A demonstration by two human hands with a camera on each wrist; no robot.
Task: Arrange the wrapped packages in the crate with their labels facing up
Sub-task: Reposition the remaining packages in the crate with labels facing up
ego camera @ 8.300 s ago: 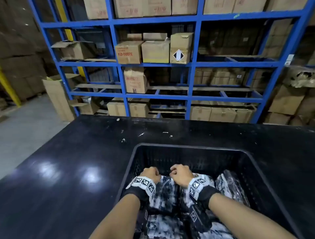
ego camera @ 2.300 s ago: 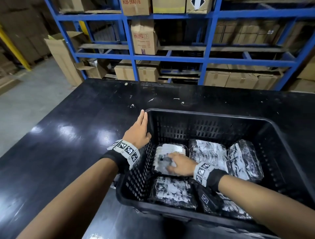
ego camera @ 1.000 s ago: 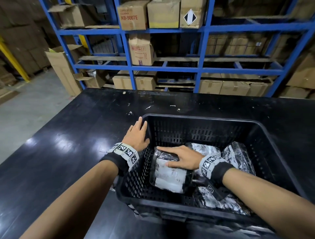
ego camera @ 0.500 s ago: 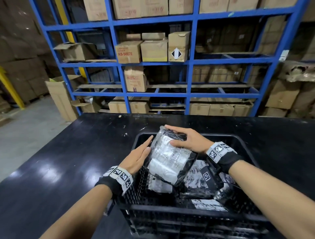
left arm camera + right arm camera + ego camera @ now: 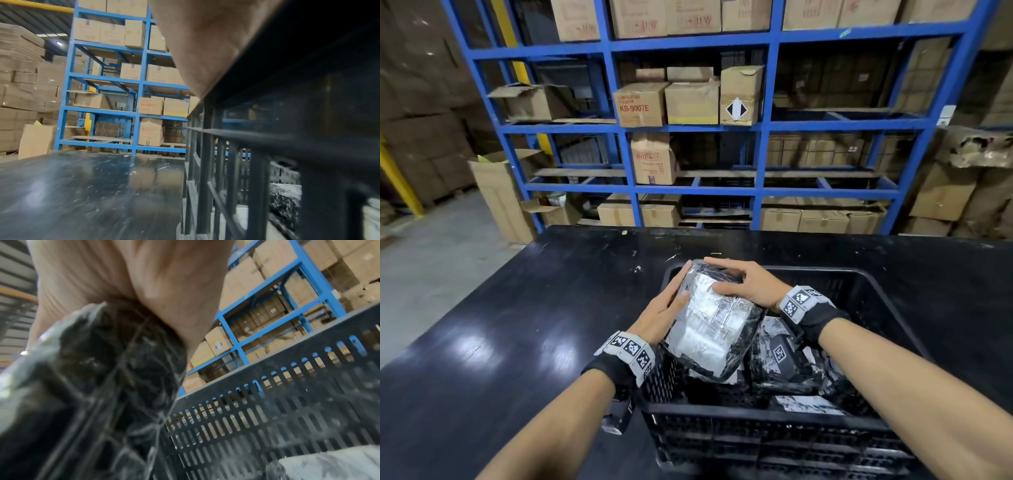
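I hold a wrapped package point(image 5: 714, 325) tilted above the left part of the black crate point(image 5: 756, 418), its white barcode label point(image 5: 722, 308) facing me. My right hand point(image 5: 750, 284) curls over its far top end, thumb on the label face. Straight fingers of my left hand point(image 5: 667, 308) press along its left side, with the thumb lying on the front. Several more wrapped packages point(image 5: 808, 406) lie in the crate, partly hidden by the held one. The right wrist view shows my palm point(image 5: 144, 280) on the black wrap point(image 5: 92, 386) and the slotted crate wall point(image 5: 287, 402).
The crate stands on a black table point(image 5: 534, 325) near its front edge. Blue shelving point(image 5: 763, 130) stacked with cardboard boxes rises behind the table's far edge. Grey floor point(image 5: 431, 257) lies to the left. The left wrist view looks along the crate's outer wall point(image 5: 205, 162).
The package came up out of the crate's left side in my right hand. My left hand left the crate rim and now lies against the package's left side.
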